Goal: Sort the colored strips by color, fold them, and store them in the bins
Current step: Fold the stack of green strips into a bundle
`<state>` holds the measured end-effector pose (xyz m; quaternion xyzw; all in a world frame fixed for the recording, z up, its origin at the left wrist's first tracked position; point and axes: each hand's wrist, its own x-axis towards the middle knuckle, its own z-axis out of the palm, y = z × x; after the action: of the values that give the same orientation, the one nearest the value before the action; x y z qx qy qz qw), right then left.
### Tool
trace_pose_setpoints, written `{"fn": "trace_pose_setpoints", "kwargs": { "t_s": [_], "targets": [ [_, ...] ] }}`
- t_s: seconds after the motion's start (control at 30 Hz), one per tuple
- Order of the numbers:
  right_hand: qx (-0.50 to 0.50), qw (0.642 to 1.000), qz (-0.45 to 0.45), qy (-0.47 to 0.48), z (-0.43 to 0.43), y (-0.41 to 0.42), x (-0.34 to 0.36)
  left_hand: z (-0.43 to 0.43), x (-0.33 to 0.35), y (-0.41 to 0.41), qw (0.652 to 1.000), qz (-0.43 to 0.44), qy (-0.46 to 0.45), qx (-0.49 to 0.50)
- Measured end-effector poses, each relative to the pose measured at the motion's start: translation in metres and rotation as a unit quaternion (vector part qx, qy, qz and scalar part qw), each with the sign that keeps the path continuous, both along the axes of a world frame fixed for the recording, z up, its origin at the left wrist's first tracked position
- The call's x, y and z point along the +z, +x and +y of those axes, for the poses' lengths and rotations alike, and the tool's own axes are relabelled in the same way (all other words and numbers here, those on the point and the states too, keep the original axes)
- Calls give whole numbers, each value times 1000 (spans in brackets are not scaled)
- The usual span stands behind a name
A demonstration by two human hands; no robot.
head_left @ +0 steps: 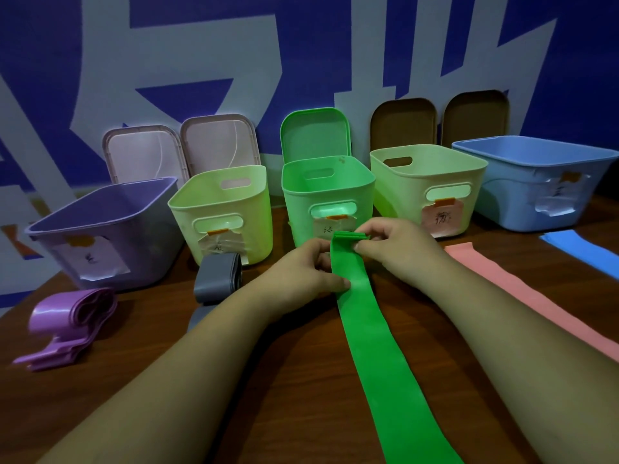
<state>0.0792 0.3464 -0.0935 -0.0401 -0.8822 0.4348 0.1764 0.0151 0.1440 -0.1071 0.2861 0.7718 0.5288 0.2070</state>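
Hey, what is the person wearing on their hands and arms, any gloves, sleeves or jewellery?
Nothing shows. The left hand and right hand are bare, with no gloves, rings or watch. The left forearm and right forearm are uncovered right to the frame's edge, so no sleeve is in view.

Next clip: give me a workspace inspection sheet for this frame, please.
Surface: dark wooden table, strips lying across it.
Job's things: green strip, far end folded over, rest flat toward the camera; pink strip and blue strip flat at right; purple strip and grey strip folded at left; open labelled bins in a row: purple bin, left pale green bin, green bin, right pale green bin, blue bin.
Clutter: lids leaning on the wall behind the bins.
Grippers: left hand and right hand both pinch the green strip near its folded end.
Cables: nothing seen.
Surroundings: blue-and-white wall.
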Motion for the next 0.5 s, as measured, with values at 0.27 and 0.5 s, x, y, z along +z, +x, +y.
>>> {"fn": "trace_pose_setpoints", "kwargs": {
  "t_s": [0.27, 0.5],
  "targets": [
    [23, 999, 47, -16, -4, 3, 5, 9, -3, -2, 976, 109, -38, 183],
    [106, 993, -33, 38, -5, 21, 11, 2, -1, -2, 952, 212, -109, 190]
  ]
}}
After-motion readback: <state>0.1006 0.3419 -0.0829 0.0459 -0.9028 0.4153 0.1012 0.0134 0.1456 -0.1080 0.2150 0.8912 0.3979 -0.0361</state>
